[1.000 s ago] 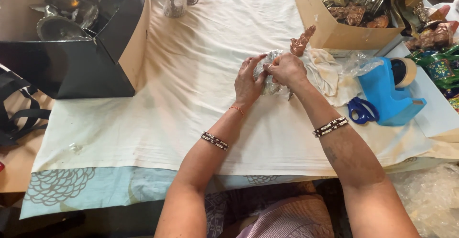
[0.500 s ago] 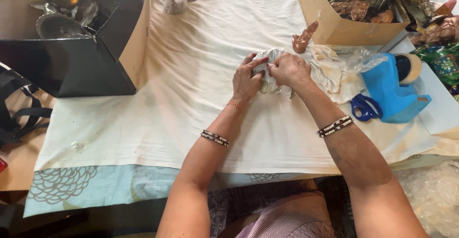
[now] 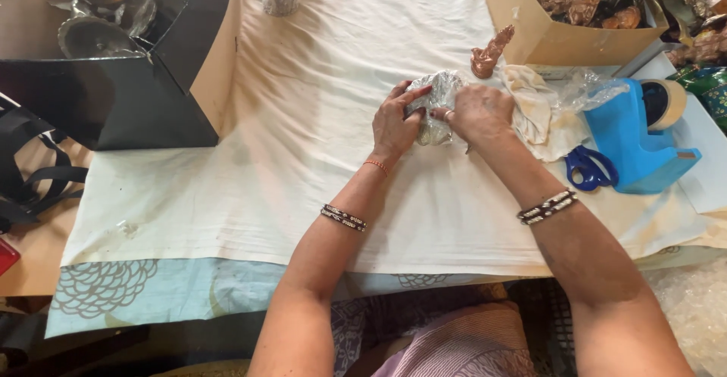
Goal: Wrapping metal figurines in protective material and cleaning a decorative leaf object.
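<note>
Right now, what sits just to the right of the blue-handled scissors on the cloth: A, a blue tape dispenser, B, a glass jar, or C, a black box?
A: the blue tape dispenser stands right beside the scissors, at the right edge of the white cloth.

Both forearms stretched forward over the middle of the table, converging toward its far edge. Left hand curled, fingers bent around from the left side. Right hand palm down, fingers cupped, fingertips meeting the left's.
</note>
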